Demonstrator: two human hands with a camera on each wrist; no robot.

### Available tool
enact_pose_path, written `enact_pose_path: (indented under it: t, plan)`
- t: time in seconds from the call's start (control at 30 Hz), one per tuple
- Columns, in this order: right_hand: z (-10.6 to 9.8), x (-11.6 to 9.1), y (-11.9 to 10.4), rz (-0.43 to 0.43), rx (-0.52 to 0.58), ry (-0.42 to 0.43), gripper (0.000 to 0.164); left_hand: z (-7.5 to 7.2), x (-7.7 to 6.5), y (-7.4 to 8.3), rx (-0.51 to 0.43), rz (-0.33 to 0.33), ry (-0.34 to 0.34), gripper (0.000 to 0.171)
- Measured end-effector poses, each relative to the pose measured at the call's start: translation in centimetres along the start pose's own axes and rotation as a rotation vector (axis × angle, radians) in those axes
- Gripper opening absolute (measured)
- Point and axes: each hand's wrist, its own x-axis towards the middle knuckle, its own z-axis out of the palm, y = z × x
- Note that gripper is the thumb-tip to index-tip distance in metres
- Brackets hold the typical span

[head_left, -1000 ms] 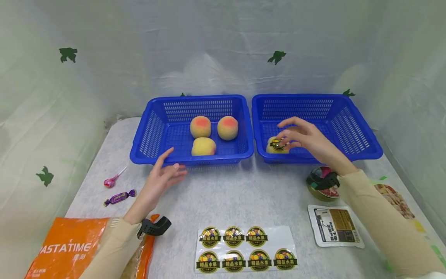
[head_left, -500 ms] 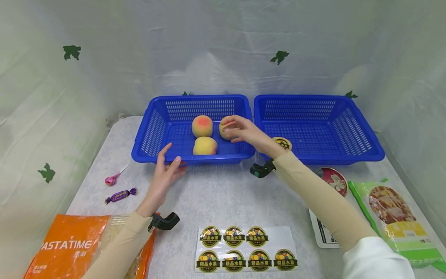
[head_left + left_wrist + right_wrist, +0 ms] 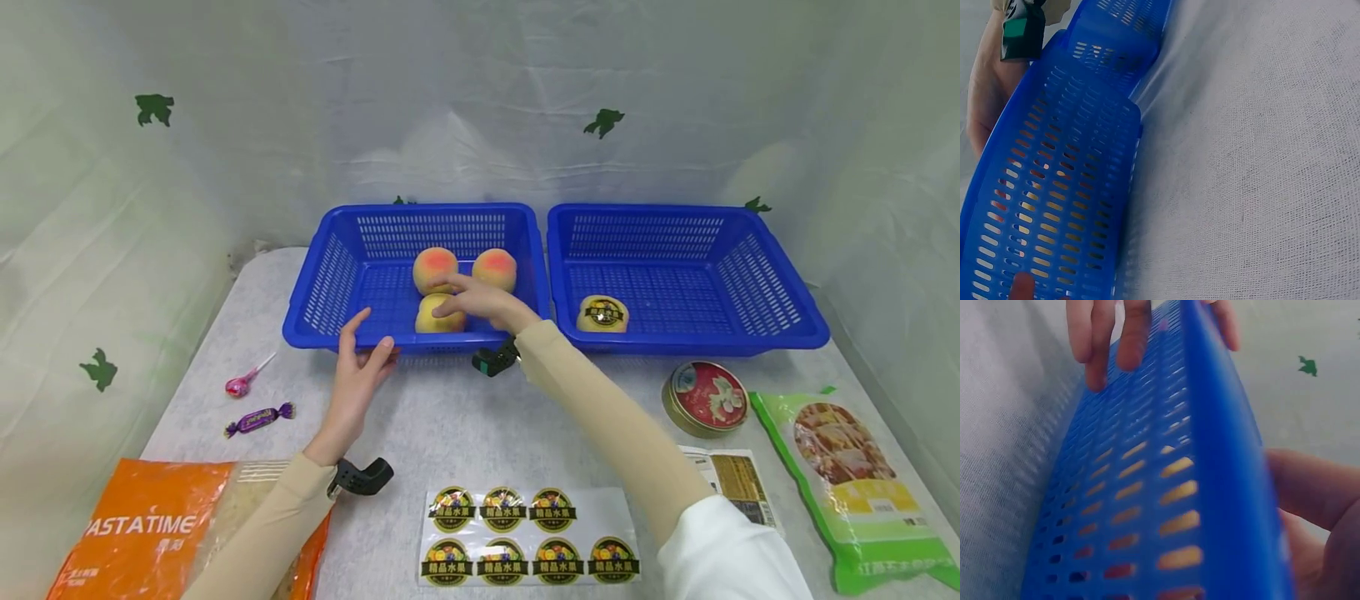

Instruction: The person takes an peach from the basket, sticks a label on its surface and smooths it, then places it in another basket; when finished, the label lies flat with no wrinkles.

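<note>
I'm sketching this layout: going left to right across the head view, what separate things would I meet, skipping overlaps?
Lollipop → left hand → front peach → right-back peach → stickered peach → red-topped tin → green bag.

The baskets point(image 3: 645, 283) are moulded in smooth, softly glossy plastic; the peaches point(image 3: 436, 265) are finished in matt skin; the stickers point(image 3: 558, 560) are given a glossy face on a shiny sheet point(image 3: 602, 510). The table point(image 3: 465, 425) is covered in matt, coarsely woven cloth point(image 3: 1260, 156); the orange bag point(image 3: 157, 517) is made of glossy film; the purple sweet point(image 3: 260, 420) is wrapped in shiny film.
</note>
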Motion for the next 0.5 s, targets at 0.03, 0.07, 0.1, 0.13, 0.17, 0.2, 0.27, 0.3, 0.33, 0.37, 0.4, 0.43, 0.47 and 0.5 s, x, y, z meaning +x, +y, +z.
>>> enact_pose_path:
  t: [0.03, 0.07, 0.1, 0.13, 0.17, 0.2, 0.27, 0.3, 0.33, 0.37, 0.4, 0.43, 0.47, 0.5]
  plan:
    - [0.2, 0.2, 0.1, 0.010, -0.015, -0.012, 0.050, 0.0, 0.0, 0.0, 0.002, 0.003, -0.001, 0.058]
    - [0.3, 0.4, 0.1, 0.019, -0.031, -0.021, 0.049, 0.0, 0.0, -0.1, 0.000, 0.005, -0.002, 0.058]
    - [0.5, 0.5, 0.1, 0.026, -0.048, -0.026, 0.049, 0.0, 0.0, -0.1, 0.002, 0.006, -0.002, 0.057]
    - [0.6, 0.6, 0.2, 0.030, -0.061, -0.029, 0.049, 0.0, 0.0, -0.1, 0.003, 0.006, -0.004, 0.057]
    - [0.7, 0.7, 0.2, 0.039, -0.066, -0.028, 0.049, 0.0, 0.0, -0.2, 0.004, 0.005, -0.005, 0.057]
    - [0.9, 0.8, 0.3, 0.047, -0.068, -0.026, 0.049, 0.0, 0.0, -0.2, 0.005, 0.005, -0.007, 0.057]
    - [1.1, 0.9, 0.4, 0.048, -0.065, -0.021, 0.050, 0.0, 0.1, -0.2, 0.001, 0.001, -0.007, 0.057]
    - [1.1, 1.0, 0.5, 0.045, -0.063, -0.015, 0.051, 0.0, 0.1, -0.2, 0.001, -0.002, -0.007, 0.057]
    - [1.2, 1.0, 0.5, 0.035, -0.065, -0.008, 0.051, 0.0, 0.1, -0.1, -0.002, -0.004, -0.007, 0.057]
    - [1.2, 1.0, 0.6, 0.027, -0.070, 0.002, 0.051, 0.1, -0.1, 0.2, -0.006, -0.012, -0.005, 0.056]
    - [1.2, 1.0, 0.6, 0.014, -0.083, 0.013, 0.051, 0.1, -0.1, 0.3, -0.008, -0.013, -0.002, 0.056]
    - [1.2, 1.0, 0.6, -0.003, -0.098, 0.027, 0.051, 0.1, -0.1, 0.3, -0.010, -0.014, 0.001, 0.056]
    - [1.1, 1.0, 0.5, -0.015, -0.103, 0.044, 0.050, 0.2, -0.1, 0.3, -0.013, -0.014, 0.002, 0.056]
    - [0.9, 0.9, 0.5, -0.027, -0.104, 0.060, 0.050, 0.2, -0.1, 0.3, -0.011, -0.013, 0.005, 0.056]
